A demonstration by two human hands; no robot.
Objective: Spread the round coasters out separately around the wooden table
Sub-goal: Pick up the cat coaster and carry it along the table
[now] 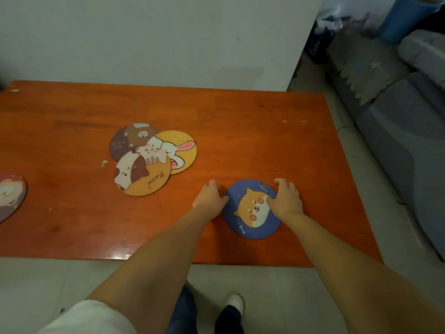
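Note:
A blue round coaster with an orange dog [250, 213] lies flat on the wooden table [265, 131], near its front right. My left hand [209, 196] rests against the coaster's left edge, fingers curled on the wood. My right hand [286, 197] lies over the coaster's upper right edge, thumb on the picture. Left of centre, three coasters overlap: a brown bear one [125, 141] at the back, a yellow rabbit one [183, 150] to the right, and an orange "Meow" cat one [147, 179] on top in front. A dark pinkish coaster [9, 196] sits apart at the left edge.
A white wall [168, 39] stands behind the table. A grey sofa [409, 131] runs along the right, close to the table's right end. Small crumbs [104, 163] lie beside the overlapping coasters. My feet [234, 307] stand on pale floor below the front edge.

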